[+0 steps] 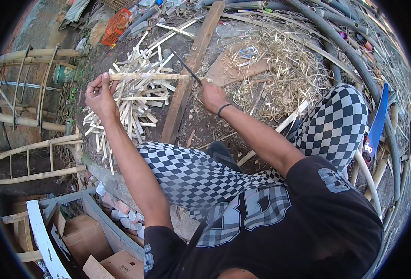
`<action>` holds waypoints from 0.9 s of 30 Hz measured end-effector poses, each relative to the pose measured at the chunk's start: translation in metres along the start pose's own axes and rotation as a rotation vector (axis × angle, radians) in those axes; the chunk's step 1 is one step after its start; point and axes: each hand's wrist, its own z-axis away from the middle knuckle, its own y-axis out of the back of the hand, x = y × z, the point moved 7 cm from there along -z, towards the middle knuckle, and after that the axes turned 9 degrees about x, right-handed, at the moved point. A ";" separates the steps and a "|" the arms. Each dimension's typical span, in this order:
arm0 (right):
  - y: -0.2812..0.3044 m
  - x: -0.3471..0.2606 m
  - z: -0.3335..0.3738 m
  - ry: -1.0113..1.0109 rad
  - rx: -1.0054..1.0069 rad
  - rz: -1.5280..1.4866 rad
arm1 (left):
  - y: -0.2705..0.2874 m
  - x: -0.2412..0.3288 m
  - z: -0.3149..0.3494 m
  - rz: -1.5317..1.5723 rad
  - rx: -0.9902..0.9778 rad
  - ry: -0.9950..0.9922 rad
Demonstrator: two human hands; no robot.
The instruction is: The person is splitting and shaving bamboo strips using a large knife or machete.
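Between thumb and fingers, my left hand (101, 95) pinches one end of a pale bamboo strip (147, 76), which points to the right. My right hand (212, 96) is closed round the handle of a long dark knife (185, 66); the grip itself is covered by my fingers. The blade slants up and left, across the strip's far end, and over a long wooden plank (180, 104) on the ground. Whether blade and strip touch, I cannot tell. Below the strip lies a heap of cut bamboo sticks (133, 104).
Curly shavings (291, 69) spread to the right of the plank. A blue-bladed saw (378, 118) leans at the far right beside bamboo poles (345, 51). An orange crate (116, 26) stands at the back left. Cardboard boxes (85, 238) and a bamboo rail (36, 174) are at the left.
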 end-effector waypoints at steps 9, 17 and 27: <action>0.029 -0.004 -0.003 -0.094 0.064 -0.032 | -0.038 0.011 0.005 0.067 -0.125 0.038; 0.017 -0.011 0.003 0.012 -0.035 -0.109 | -0.013 0.007 -0.003 0.011 -0.130 0.018; 0.038 -0.077 0.000 0.193 -0.005 -0.027 | -0.001 0.001 0.001 0.002 -0.125 0.022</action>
